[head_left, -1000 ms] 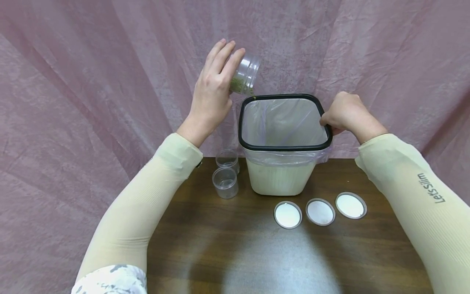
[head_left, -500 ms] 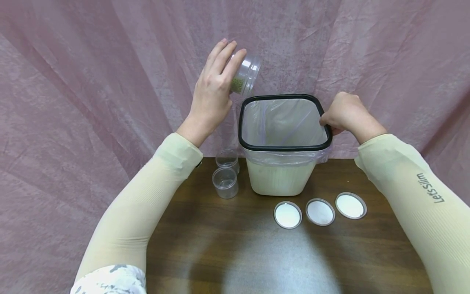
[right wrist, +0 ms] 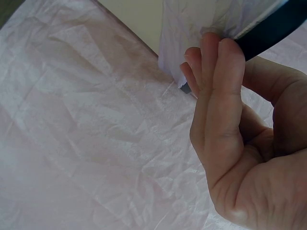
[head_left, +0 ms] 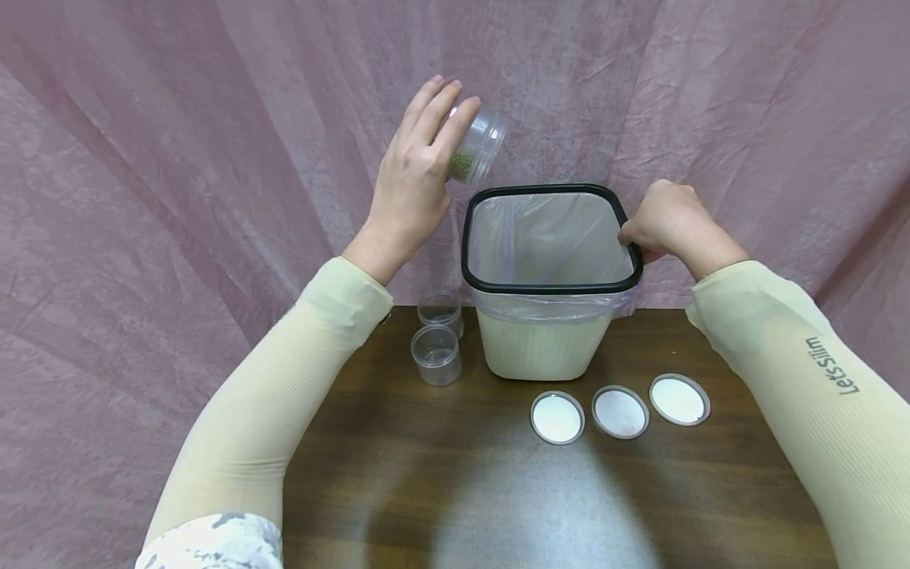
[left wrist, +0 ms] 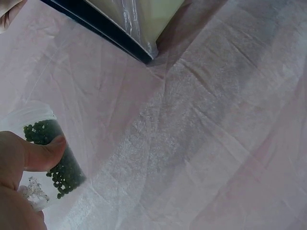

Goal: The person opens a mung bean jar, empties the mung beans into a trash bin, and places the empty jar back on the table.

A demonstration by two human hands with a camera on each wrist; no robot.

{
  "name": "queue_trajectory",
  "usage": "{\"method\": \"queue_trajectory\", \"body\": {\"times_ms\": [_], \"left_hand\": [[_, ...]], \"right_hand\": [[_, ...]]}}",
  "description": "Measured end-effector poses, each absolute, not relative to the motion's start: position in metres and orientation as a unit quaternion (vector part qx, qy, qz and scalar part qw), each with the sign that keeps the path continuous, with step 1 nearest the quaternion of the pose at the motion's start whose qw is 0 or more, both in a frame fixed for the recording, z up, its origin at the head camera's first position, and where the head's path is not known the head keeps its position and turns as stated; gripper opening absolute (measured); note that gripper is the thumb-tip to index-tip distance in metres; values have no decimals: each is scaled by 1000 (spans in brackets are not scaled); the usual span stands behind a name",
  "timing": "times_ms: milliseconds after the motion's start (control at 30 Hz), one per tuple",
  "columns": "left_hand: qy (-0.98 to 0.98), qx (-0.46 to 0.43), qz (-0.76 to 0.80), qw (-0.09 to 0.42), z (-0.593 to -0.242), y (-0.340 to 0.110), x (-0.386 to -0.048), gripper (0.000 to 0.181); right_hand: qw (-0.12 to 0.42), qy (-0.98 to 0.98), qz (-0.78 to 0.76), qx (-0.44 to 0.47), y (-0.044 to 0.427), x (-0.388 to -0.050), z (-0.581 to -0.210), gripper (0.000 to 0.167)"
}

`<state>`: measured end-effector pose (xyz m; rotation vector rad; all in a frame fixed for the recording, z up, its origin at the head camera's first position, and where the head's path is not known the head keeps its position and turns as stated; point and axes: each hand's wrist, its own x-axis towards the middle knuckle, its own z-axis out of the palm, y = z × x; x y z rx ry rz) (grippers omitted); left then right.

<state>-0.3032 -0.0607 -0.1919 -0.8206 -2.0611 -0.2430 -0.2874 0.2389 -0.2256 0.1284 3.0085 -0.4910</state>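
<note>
My left hand (head_left: 415, 166) grips a clear plastic jar (head_left: 490, 136) above the left back corner of the trash bin (head_left: 540, 344). The jar lies tilted on its side, mouth toward the bin. Small green beans (left wrist: 67, 167), like mung beans, rest along its lower wall, and the thumb presses that wall in the left wrist view. On the other side, my right hand (head_left: 671, 220) pinches the bin's black rim (head_left: 554, 288), fingers outside against the plastic liner (right wrist: 184, 36). The bin's floor is hidden from the head view.
Two clear jars (head_left: 437, 357) stand uncovered on the brown table (head_left: 498, 506), left of the bin. In front and to the right lie three round lids (head_left: 621, 412) with white faces. A pink curtain (head_left: 284, 118) hangs behind everything.
The beans near the jar's mouth have settled back inside it. My left hand and the jar have shifted very slightly right. The right hand stays on the rim.
</note>
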Motion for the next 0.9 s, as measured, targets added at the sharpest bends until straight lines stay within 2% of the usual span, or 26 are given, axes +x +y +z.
{"method": "queue_trajectory", "body": {"times_ms": [900], "left_hand": [[-827, -343, -98, 435, -192, -60, -305, 77]], "right_hand": [[51, 983, -172, 45, 239, -287, -224, 37]]}}
